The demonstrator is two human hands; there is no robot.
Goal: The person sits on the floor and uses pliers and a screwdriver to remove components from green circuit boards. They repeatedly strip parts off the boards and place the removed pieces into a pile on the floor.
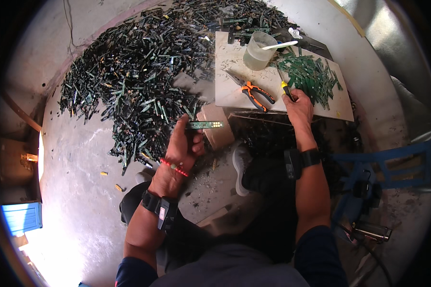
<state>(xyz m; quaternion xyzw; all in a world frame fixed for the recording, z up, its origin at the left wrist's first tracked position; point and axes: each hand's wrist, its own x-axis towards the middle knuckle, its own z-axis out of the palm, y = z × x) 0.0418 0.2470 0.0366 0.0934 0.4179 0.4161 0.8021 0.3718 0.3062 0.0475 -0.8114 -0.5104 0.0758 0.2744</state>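
Observation:
My left hand (183, 142) is closed on a narrow green circuit board strip (205, 125), which has a patch of gold pads near its right end. Over the right part of a white board (273, 91), my right hand (300, 108) grips a screwdriver (286, 88) with a yellow and black handle, its thin shaft pointing away from me. Combination pliers (252, 91) with orange and black handles lie just left of that hand, jaws to the upper left. Beyond the screwdriver spreads a pile of green board strips (311, 76).
A cloudy plastic beaker (256, 53) with a white stick (280, 45) stands at the white board's far side. A large heap of dark strips (143, 67) covers the floor ahead and left. Below my left hand's strip sits brown cardboard (218, 136). A blue chair (388, 162) stands at right.

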